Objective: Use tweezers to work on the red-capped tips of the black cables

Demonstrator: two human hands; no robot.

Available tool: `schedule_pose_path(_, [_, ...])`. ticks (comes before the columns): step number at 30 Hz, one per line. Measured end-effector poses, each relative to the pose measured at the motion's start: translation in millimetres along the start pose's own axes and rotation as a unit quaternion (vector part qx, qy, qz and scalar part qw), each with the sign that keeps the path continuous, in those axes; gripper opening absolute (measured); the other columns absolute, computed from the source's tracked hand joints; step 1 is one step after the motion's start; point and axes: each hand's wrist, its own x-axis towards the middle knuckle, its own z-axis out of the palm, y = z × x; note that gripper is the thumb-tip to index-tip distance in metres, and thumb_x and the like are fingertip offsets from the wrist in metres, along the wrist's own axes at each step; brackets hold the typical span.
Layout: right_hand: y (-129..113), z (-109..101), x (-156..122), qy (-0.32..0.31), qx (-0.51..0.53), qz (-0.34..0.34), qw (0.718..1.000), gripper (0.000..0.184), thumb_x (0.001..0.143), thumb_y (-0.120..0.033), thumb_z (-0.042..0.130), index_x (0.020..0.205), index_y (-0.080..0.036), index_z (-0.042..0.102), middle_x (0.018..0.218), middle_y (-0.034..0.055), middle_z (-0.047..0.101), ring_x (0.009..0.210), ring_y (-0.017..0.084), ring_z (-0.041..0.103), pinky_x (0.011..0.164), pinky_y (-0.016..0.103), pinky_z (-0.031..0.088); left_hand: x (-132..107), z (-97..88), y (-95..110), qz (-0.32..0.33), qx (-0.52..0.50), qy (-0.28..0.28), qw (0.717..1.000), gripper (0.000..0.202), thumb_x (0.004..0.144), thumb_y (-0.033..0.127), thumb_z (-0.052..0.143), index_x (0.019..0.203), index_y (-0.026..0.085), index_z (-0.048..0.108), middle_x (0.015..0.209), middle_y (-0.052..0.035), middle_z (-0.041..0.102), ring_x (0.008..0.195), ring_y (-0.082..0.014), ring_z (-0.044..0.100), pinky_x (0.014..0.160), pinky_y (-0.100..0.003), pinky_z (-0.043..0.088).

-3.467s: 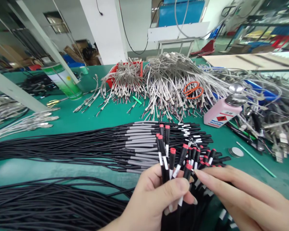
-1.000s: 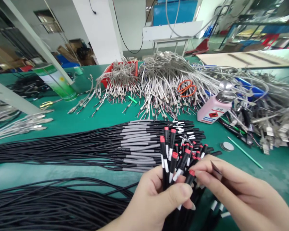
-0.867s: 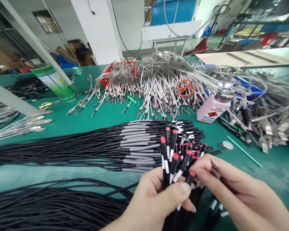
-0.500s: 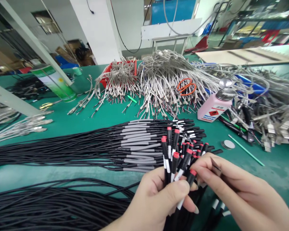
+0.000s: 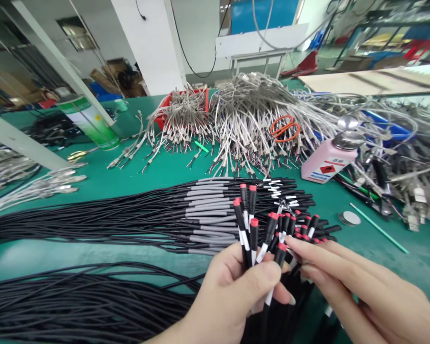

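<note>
My left hand (image 5: 232, 291) is closed around a bundle of black cables (image 5: 268, 303) with white labels and red-tipped connectors (image 5: 254, 231) fanning upward from the grip. Beside it, my right hand (image 5: 361, 277) has its fingers stretched out and slightly apart, the fingertips close to a red tip at the bundle's right side. Whether they touch it is hard to make out. More red-tipped cable ends (image 5: 311, 224) show just behind my right fingers. Past the hands lies a row of black cables with grey ribbed sleeves (image 5: 209, 208).
Another black cable bundle (image 5: 75, 306) lies at the lower left. A pink pump bottle (image 5: 324, 162), a round metal lid (image 5: 349, 218) and a thin green stick (image 5: 378, 227) are at the right. Orange-handled scissors (image 5: 285, 129) rest on piled grey cables (image 5: 251, 110), near a red bin (image 5: 161, 119).
My right hand's fingers have gone from a pinch beside a red tip to a straighter, more spread pose. My left hand keeps its hold. The view has shifted slightly.
</note>
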Motion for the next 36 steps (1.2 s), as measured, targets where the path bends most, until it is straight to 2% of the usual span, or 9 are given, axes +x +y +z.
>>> schedule_pose_path(8, [1,2,0,-0.004,0.004,0.005,1.0,0.056,0.096,-0.015,0.045,0.147,-0.037,0.039,0.098,0.0023,0.073,0.083,0.019,0.074,0.06,0.023,0.057,0,2.5,-1,0.0,0.002,0.003,1.0,0.034,0.066,0.035,0.087,0.075,0.014,0.061,0.06,0.0006,0.062,0.054,-0.0073,0.054,0.052,-0.017,0.031])
schedule_pose_path(13, [-3,5,-1,0.001,0.036,0.018,0.999,0.06,0.099,-0.015,0.04,0.151,-0.044,0.033,0.087,0.001,0.07,0.078,0.017,0.072,0.055,0.023,0.052,1,2.0,-2,0.002,0.023,-0.007,1.0,0.037,0.065,0.039,0.086,0.075,0.015,0.059,0.06,-0.001,0.064,0.053,-0.0078,0.052,0.052,-0.018,0.03])
schedule_pose_path(18, [-5,8,-4,0.006,0.029,0.026,0.999,0.059,0.099,-0.014,0.035,0.149,-0.044,0.037,0.088,0.0013,0.067,0.068,0.014,0.067,0.053,0.023,0.047,0,2.1,-2,0.005,0.026,-0.015,1.0,0.035,0.068,0.037,0.085,0.076,0.015,0.059,0.06,-0.0001,0.063,0.053,-0.0071,0.051,0.053,-0.019,0.029])
schedule_pose_path(23, [-5,5,-4,0.0,-0.046,0.023,0.999,0.069,0.094,-0.009,0.04,0.152,-0.045,0.031,0.079,0.0002,0.063,0.058,0.014,0.062,0.052,0.024,0.048,0,4.0,-1,-0.006,0.025,-0.01,1.0,0.036,0.068,0.039,0.084,0.076,0.015,0.059,0.058,0.0017,0.059,0.051,-0.0063,0.049,0.051,-0.018,0.026])
schedule_pose_path(25, [-3,1,-1,0.018,-0.08,0.018,0.996,0.072,0.092,-0.008,0.042,0.153,-0.043,0.028,0.078,0.0007,0.063,0.055,0.015,0.062,0.05,0.025,0.048,0,3.2,-3,-0.008,0.033,-0.014,0.999,0.037,0.067,0.041,0.085,0.076,0.015,0.06,0.058,0.001,0.06,0.049,-0.0058,0.047,0.05,-0.018,0.024])
schedule_pose_path(27, [-1,-3,2,0.051,-0.076,0.025,0.995,0.067,0.093,-0.009,0.041,0.152,-0.04,0.033,0.074,0.0005,0.06,0.053,0.015,0.061,0.048,0.024,0.047,0,1.5,-5,-0.007,0.038,-0.021,0.999,0.038,0.067,0.043,0.085,0.078,0.015,0.062,0.059,-0.0002,0.062,0.049,-0.0058,0.047,0.049,-0.018,0.024])
schedule_pose_path(29, [0,-5,5,0.061,-0.04,0.031,0.997,0.059,0.095,-0.012,0.041,0.149,-0.036,0.039,0.077,0.0017,0.064,0.06,0.016,0.066,0.049,0.023,0.049,-1,-0.5,-7,-0.006,0.035,-0.016,0.999,0.036,0.069,0.042,0.084,0.08,0.015,0.064,0.059,-0.0001,0.062,0.05,-0.0062,0.049,0.05,-0.018,0.026])
schedule_pose_path(33, [1,-4,5,0.024,-0.015,0.003,1.0,0.049,0.097,-0.02,0.048,0.144,-0.03,0.043,0.111,0.0042,0.073,0.086,0.017,0.073,0.069,0.023,0.057,-2,-3.0,-7,0.003,0.021,-0.013,1.0,0.033,0.07,0.039,0.084,0.079,0.015,0.065,0.059,0.0008,0.062,0.052,-0.0064,0.052,0.052,-0.017,0.03])
schedule_pose_path(36, [0,-2,4,-0.007,0.012,-0.016,1.0,0.043,0.099,-0.019,0.044,0.141,-0.029,0.045,0.107,0.0037,0.075,0.086,0.016,0.074,0.068,0.021,0.058,-1,-3.8,-6,0.005,0.02,-0.008,1.0,0.032,0.07,0.038,0.085,0.08,0.015,0.065,0.06,0.0004,0.063,0.054,-0.0071,0.055,0.054,-0.017,0.033])
